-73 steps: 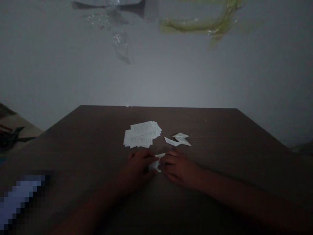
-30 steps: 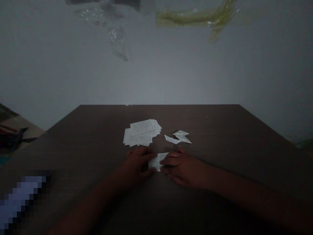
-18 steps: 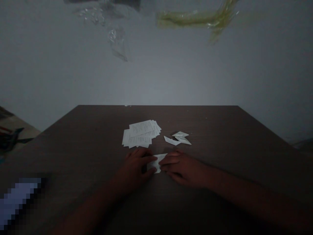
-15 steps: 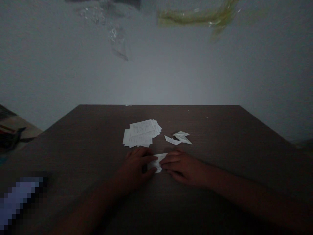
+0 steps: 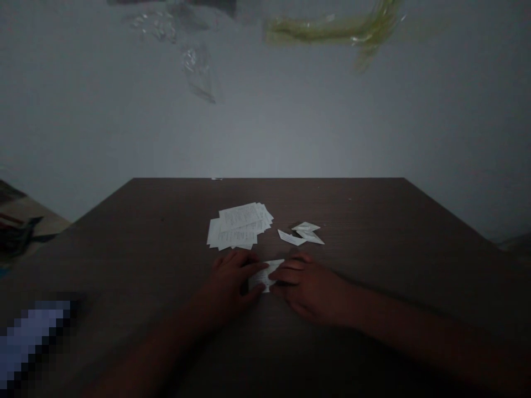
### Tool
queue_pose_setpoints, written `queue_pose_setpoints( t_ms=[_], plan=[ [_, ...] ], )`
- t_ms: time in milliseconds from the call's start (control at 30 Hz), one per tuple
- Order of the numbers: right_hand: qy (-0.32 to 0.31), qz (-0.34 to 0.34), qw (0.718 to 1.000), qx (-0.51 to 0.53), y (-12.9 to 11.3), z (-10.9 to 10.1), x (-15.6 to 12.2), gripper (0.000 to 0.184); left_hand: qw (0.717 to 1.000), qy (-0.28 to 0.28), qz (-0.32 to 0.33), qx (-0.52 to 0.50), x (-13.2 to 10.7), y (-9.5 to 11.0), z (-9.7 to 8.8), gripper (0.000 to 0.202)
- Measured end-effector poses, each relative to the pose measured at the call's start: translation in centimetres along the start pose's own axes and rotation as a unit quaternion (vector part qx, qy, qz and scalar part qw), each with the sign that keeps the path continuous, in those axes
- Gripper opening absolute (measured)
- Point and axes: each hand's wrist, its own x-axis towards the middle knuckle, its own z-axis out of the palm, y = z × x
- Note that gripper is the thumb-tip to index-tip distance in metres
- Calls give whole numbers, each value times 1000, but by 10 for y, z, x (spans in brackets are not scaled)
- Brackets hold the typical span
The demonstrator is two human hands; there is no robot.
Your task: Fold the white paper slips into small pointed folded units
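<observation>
On the dark brown wood-grain counter (image 5: pixel 373 221) our left hand (image 5: pixel 232 282) and right hand (image 5: pixel 309 284) meet, fingers loosely curled and gripping the small white printed paper slip (image 5: pixel 265 275) from either side, flat against the wood. Beyond lies a fanned stack of white printed paper slips (image 5: pixel 238 225), and to its right some pointed folded white paper pieces (image 5: pixel 302 234). Since half a second ago, our grip has hardly shifted.

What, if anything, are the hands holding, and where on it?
A paper slip, pressed to the table: left hand on its left end, right hand on its right end.
</observation>
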Motion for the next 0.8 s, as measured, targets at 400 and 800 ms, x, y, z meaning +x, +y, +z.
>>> queue_pose_setpoints(
  t_ms=[400,800],
  plan=[
    [51,72,996,28,7,13,-1,17,1000,-6,6,26,-1,9,-4,41],
    [67,105,990,-69,11,9,0,11,1000,-6,2,25,0,7,0,44]
  ],
)
